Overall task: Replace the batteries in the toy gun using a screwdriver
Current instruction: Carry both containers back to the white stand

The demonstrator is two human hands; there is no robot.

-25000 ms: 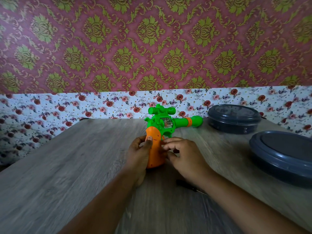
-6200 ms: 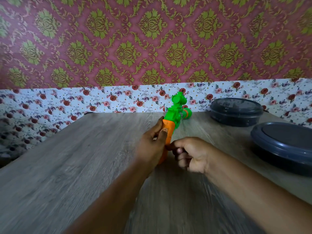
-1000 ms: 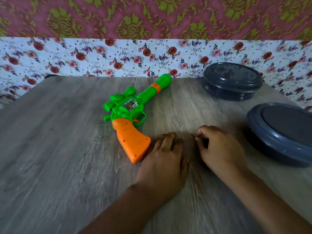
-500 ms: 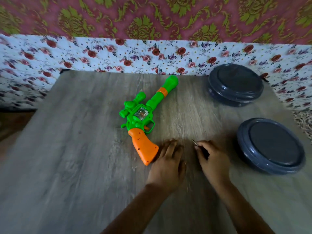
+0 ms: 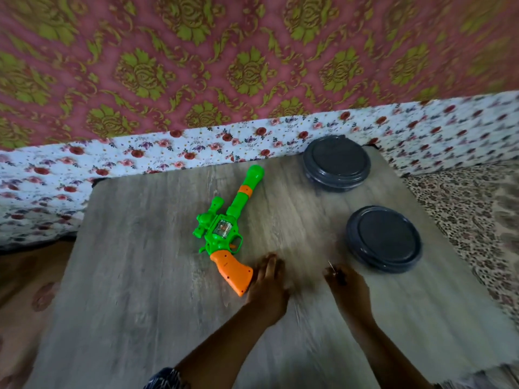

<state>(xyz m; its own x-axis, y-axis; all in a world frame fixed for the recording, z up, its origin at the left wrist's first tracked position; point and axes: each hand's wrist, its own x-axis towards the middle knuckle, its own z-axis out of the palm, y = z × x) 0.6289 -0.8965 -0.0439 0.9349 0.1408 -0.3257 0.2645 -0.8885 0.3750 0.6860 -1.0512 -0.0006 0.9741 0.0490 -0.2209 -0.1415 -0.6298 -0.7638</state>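
The toy gun (image 5: 227,234), green with an orange grip, lies flat on the wooden table (image 5: 140,276), barrel pointing to the far right. My left hand (image 5: 268,287) rests palm down on the table, fingers straight, just right of the orange grip's end. My right hand (image 5: 346,287) lies further right with its fingers curled round the screwdriver (image 5: 334,269). Only the thin metal tip and a bit of the dark handle show above the fingers.
Two round dark grey lidded containers stand on the right: one (image 5: 337,162) at the far edge, one (image 5: 383,238) just beyond my right hand. Floral cloth (image 5: 168,150) borders the table's far side, and patterned fabric (image 5: 463,220) lies off its right edge.
The camera has pulled up and back, so more of the table shows. The gun stays where it lay; both hands keep their places on the table.
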